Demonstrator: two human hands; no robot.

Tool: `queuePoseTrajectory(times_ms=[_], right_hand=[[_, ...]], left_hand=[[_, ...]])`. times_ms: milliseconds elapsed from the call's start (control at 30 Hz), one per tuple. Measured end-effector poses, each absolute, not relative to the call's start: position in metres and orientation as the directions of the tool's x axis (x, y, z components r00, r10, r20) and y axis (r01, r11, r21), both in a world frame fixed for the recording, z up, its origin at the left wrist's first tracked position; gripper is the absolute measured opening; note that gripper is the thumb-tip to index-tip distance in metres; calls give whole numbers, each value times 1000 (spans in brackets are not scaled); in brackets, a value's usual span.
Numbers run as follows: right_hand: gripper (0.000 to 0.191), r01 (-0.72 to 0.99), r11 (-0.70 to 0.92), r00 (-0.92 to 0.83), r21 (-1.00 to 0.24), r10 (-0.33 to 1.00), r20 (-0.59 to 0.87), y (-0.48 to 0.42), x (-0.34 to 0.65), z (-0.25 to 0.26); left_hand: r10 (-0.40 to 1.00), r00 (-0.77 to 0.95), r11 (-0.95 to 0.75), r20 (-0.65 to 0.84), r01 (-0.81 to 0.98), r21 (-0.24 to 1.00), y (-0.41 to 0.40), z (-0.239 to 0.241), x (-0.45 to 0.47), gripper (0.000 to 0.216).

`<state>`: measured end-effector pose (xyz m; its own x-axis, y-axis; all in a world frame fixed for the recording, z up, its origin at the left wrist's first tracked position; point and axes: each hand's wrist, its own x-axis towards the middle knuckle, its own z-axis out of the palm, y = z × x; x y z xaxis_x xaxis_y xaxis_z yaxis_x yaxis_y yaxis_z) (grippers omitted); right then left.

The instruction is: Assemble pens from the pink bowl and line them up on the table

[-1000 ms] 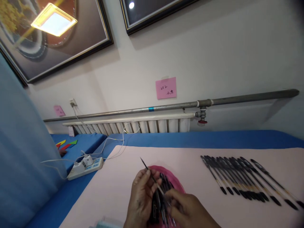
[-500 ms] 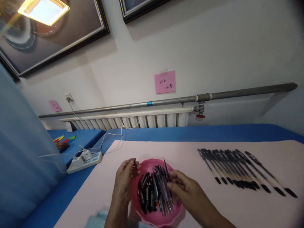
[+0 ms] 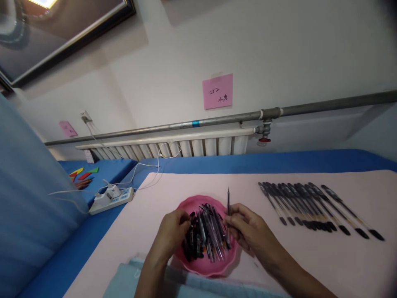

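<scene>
1. The right hand [image 3: 248, 225] is at 3 o'clock from the pink bowl [image 3: 211, 270], with 12 o'clock toward the wall. Its thumb and fingers pinch a thin see-through pen [image 3: 228, 203]. The pen stands up with its point at 12 o'clock, by the bowl's right edge.
2. The left hand [image 3: 170, 231] is at 9 o'clock. Its thumb and finger bend close together over the black caps [image 3: 192, 240]. I can't tell if they hold one.
3. The bowl has a wavy edge. The caps are on its 9 o'clock side. Lots of clear pen tubes [image 3: 214, 236] lie in the middle and toward 3 o'clock.
4. Between 2 and 3 o'clock, a row of pens [image 3: 310, 203] with black ends lies on the pink sheet [image 3: 133, 240]. The sheet covers most of the blue bench [image 3: 217, 164].
5. A light blue cloth [image 3: 124, 281] is near 7 o'clock.
6. Near 10 o'clock is a power strip [image 3: 127, 194] with white plugs. Past it are bright flat shapes [image 3: 85, 176] and another person's hand [image 3: 83, 183].
7. A pink note [image 3: 217, 92] is on the wall at 12 o'clock.
</scene>
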<state>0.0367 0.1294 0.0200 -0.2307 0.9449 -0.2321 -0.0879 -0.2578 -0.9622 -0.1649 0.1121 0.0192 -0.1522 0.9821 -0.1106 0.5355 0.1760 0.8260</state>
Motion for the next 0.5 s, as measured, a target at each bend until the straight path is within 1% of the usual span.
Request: queuePoseTrajectory(times_ms=[100,167,267,333,400,500], right_hand=[[16,-84,-242,-219,-967,951,-219,127,36,23],[15,-78,-230,-226,-970,952,-208,127,36,23],[13,-69,-226,-238,-972,950,-204,128,37,24],[12,-69,-226,-240,-972,949,-203,128,37,24],[11,-65,-224,-242,-972,949,-202,128,37,24],[10,-71,-203,-241,-977,954,-180,128,37,23]], left_hand=[[986,-51,158,-159,598,785,108,22,-164,14],[983,-21,154,-182,630,762,103,26,-163,18],[976,-22,169,-216,698,695,98,34,-159,20],[978,-29,162,-207,732,662,96,37,-157,22],[982,-24,144,-189,746,650,96,39,-156,23],[979,-20,150,-203,743,652,97,39,-154,24]])
